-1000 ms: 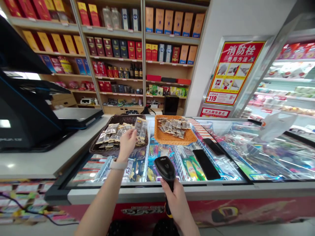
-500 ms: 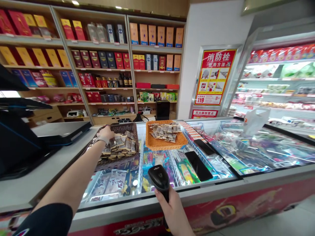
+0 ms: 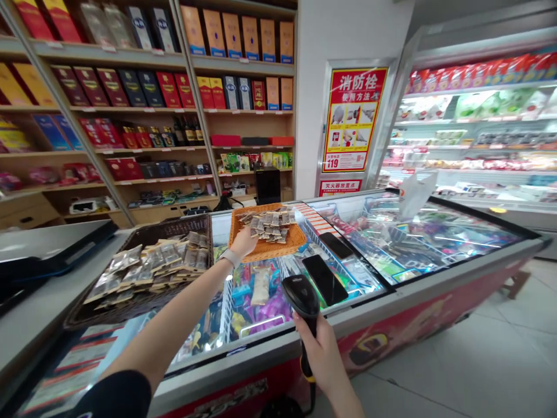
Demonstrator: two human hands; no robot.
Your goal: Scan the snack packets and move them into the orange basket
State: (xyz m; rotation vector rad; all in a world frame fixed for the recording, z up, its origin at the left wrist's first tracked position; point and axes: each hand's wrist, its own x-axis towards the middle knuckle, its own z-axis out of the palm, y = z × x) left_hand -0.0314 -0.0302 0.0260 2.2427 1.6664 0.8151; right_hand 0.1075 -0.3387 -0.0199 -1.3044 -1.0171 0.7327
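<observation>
My right hand [image 3: 322, 342] grips a black handheld barcode scanner [image 3: 300, 295], its head pointing up and forward above the freezer's front edge. My left hand [image 3: 244, 242] reaches over the left side of an orange woven basket [image 3: 270, 248], at the edge of the small packets [image 3: 270, 223] heaped in it. Its fingertips blend into the packets, so whether it grips one is not visible. To the left, a dark brown woven basket [image 3: 80, 310] holds a larger pile of similar flat packets [image 3: 156, 264].
Two black phones [image 3: 325, 280] lie on the glass-topped chest freezer [image 3: 369, 310] right of the orange basket. A white plastic bag [image 3: 415, 194] stands farther back. A scale-like device [image 3: 52, 247] sits on the left counter. Boxed goods fill the shelves [image 3: 243, 67] behind.
My left hand has moved right from the brown basket to the orange one. The view has turned right, showing more floor. The scanner stays in my right hand.
</observation>
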